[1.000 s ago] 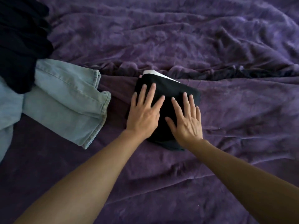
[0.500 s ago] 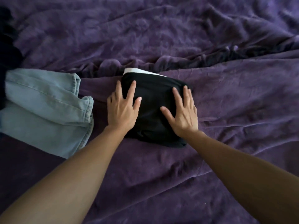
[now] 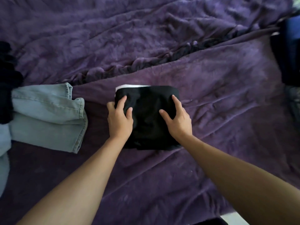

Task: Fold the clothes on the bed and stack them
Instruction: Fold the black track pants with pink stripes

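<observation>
A folded black garment lies on the purple bedspread in the middle of the view, with a white edge showing along its far side. My left hand grips its left side, thumb and forefinger on top and the other fingers curled down over the edge. On the opposite side my right hand holds it the same way. Light blue jeans lie flat to the left, apart from the black garment.
Dark clothing lies over the jeans at the far left edge. Another dark pile with some blue sits at the far right. A rumpled ridge of bedspread runs diagonally behind the garment.
My hands have slid from flat on top of the black garment outward to its two sides, and the fingers have curled over its edges. The view has shifted right.
</observation>
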The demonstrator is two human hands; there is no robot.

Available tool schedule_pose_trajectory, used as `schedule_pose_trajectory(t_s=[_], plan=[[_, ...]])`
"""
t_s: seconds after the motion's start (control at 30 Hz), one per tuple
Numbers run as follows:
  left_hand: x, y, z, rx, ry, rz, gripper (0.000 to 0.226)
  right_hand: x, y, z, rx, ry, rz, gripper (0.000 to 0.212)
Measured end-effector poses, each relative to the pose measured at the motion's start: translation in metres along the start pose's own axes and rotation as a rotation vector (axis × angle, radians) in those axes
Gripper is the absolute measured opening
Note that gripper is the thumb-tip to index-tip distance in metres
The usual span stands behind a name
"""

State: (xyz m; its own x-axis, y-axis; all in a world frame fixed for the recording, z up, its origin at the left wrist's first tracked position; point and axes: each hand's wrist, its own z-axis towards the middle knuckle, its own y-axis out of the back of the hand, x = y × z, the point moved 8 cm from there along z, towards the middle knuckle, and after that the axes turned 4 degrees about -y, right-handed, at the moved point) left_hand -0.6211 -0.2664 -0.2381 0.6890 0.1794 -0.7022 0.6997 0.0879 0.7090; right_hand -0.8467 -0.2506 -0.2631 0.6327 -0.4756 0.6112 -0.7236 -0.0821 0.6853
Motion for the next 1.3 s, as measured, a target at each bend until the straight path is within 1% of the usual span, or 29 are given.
schedule_pose_trajectory(t_s=[0.17, 0.37, 0.57, 0.73, 0.87, 1.0, 1.13, 1.3], plan=[[-0.074, -0.023, -0.082, 0.072, -0.001, -0.027, 0.043, -0.056, 0.088, -0.053, -0.02, -0.019, -0.117, 0.067], [-0.182, -0.078, -0.173, 0.141, -0.103, -0.019, 0.04, -0.147, 0.199, -0.109, -0.079, -0.023, -0.198, 0.067], [-0.306, -0.136, -0.255, 0.19, -0.17, -0.082, 0.04, -0.234, 0.335, -0.161, -0.187, -0.061, -0.179, 0.067], [-0.403, -0.174, -0.29, 0.228, -0.205, -0.198, 0.039, -0.278, 0.442, -0.179, -0.291, -0.085, -0.155, 0.068], [-0.461, -0.2, -0.287, 0.228, -0.267, -0.223, 0.039, -0.296, 0.502, -0.169, -0.337, -0.085, -0.152, 0.068], [-0.499, -0.227, -0.263, 0.216, -0.266, -0.262, 0.039, -0.298, 0.544, -0.13, -0.364, -0.047, -0.179, 0.068], [-0.524, -0.255, -0.218, 0.179, -0.211, -0.329, 0.039, -0.287, 0.575, -0.066, -0.348, 0.024, -0.207, 0.068], [-0.545, -0.297, -0.13, 0.098, -0.119, -0.383, 0.038, -0.266, 0.598, 0.051, -0.283, 0.089, -0.242, 0.067]])
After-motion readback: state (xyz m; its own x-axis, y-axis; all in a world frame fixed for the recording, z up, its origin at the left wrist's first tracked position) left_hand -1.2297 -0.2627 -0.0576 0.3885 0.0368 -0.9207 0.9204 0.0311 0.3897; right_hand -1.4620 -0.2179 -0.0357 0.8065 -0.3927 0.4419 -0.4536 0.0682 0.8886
